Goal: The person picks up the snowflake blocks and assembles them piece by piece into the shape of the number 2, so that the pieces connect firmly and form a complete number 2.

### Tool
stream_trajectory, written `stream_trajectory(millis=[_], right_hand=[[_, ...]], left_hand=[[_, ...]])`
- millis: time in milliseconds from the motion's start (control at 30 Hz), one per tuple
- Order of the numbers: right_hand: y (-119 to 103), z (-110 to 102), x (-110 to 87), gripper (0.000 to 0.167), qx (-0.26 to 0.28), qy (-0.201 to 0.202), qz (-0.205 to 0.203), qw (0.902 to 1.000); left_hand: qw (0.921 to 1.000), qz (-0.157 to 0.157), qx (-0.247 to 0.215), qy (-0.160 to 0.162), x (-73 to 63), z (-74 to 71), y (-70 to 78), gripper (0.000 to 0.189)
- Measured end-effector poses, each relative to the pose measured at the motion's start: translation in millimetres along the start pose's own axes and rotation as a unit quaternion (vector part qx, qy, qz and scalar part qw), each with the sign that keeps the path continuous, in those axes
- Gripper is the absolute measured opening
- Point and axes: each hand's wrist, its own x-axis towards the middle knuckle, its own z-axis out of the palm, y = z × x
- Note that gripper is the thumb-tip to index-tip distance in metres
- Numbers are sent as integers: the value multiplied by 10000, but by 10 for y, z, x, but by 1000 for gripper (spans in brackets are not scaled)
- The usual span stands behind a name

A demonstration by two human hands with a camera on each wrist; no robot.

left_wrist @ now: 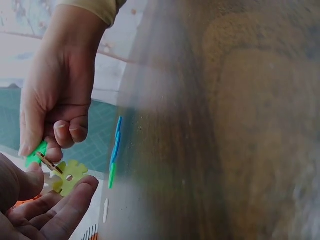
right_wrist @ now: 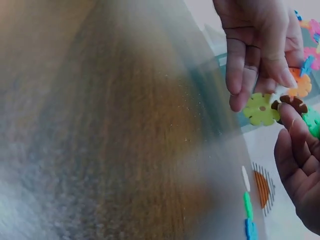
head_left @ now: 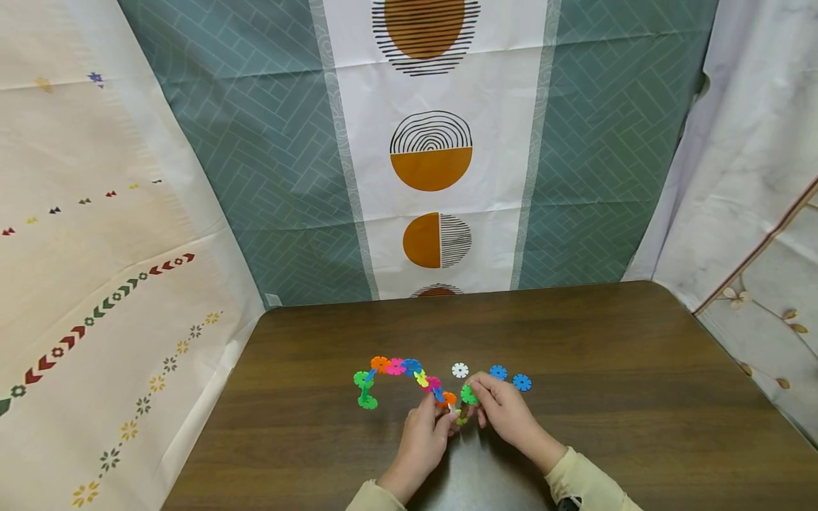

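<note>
Over the table [head_left: 307, 454], the left hand [head_left: 422, 434] pinches a chain of notched discs [head_left: 420, 379] near its right end, thumb and fingertips close together. Also over the table, the right hand [head_left: 505, 411] nips a green disc [left_wrist: 37, 154] between thumb and finger, against a brown disc [right_wrist: 295, 103]. A white disc [head_left: 460, 370] and two blue discs [head_left: 522, 382] lie on the table.

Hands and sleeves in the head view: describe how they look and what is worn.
The left hand and right hand are both bare, without gloves. The left sleeve and right sleeve are long, plain and pale yellowish beige, ending near the wrists. A black object shows at the right cuff, perhaps a watch or strapped device; too little is visible to tell.
</note>
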Motion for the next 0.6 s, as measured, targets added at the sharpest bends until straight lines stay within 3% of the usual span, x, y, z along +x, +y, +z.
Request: stream_trajectory(millis=[67, 267, 500, 600], right_hand=[[-28, 11, -1, 23, 4, 43, 157, 9999], [-59, 9, 5, 25, 873, -139, 891, 9921], [-84, -43, -10, 5, -463, -65, 550, 9974], [-81, -49, -8, 6, -368, -151, 610, 9973]], left_hand=[[10000, 12, 1, -21, 3, -1, 3, 11], [9998, -59, -96, -132, 1, -5, 1, 10], [9999, -117, -93, -37, 1, -1, -45, 11], [9999, -112, -118, -26, 3, 1, -53, 12]])
